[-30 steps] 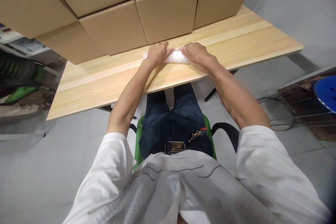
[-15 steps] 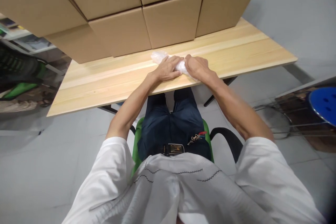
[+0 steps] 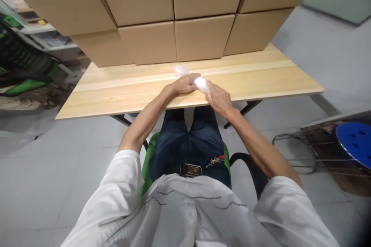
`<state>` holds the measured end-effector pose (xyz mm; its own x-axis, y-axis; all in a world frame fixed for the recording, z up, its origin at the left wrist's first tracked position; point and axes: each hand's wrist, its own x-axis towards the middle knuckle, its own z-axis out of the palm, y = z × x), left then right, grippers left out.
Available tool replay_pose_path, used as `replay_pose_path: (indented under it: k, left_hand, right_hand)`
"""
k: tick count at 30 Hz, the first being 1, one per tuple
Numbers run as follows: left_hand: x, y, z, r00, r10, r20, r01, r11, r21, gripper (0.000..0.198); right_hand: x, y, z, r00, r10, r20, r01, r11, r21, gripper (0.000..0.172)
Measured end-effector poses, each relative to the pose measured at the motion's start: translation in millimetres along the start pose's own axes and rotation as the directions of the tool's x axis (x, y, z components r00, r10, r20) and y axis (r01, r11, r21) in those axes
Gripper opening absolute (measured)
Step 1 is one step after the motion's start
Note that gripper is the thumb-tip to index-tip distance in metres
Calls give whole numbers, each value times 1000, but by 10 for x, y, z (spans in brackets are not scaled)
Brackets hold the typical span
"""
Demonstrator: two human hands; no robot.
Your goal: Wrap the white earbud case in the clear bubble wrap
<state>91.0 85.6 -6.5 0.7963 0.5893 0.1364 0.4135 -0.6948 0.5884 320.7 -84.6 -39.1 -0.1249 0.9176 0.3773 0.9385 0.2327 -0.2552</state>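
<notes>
- Left hand [image 3: 182,84] lies closed over a crinkly, translucent plastic roll [image 3: 199,82] near the front edge of the smooth pale wooden table [image 3: 116,92].
- Right hand [image 3: 218,98] pinches the roll's near end.
- Matte cardboard boxes [image 3: 174,15] stand stacked behind.

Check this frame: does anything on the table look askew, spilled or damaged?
Nothing stands out. The left hand and right hand both rest on a white plastic-wrapped bundle near the front edge of the wooden table. The cardboard boxes behind are stacked evenly.
</notes>
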Motion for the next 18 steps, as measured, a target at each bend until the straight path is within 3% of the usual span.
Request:
replay_pose_path:
  k: [6,9,12,15,18]
  left_hand:
    - [-645,215,60,998,60,-29,-59,996,60,92]
    - [-878,313,147,997,31,-76,-25,997,71,88]
    - [-909,382,219,990,-27,-140,47,989,137,75]
    - [-793,396,252,978,-95,-185,143,954,263,56]
    - [-645,369,233,945,-144,-292,218,946,239,61]
  right_hand:
    - [-311,-108,-39,988,-157,-5,157,982,106,77]
    - [-380,-164,-18,991,-134,-22,136,981,138,72]
    - [-346,-212,25,996,-65,-67,75,985,154,70]
    - [-241,-259,47,993,-21,-118,45,978,201,67]
    - [-93,-346,18,987,1,-160,36,973,229,67]
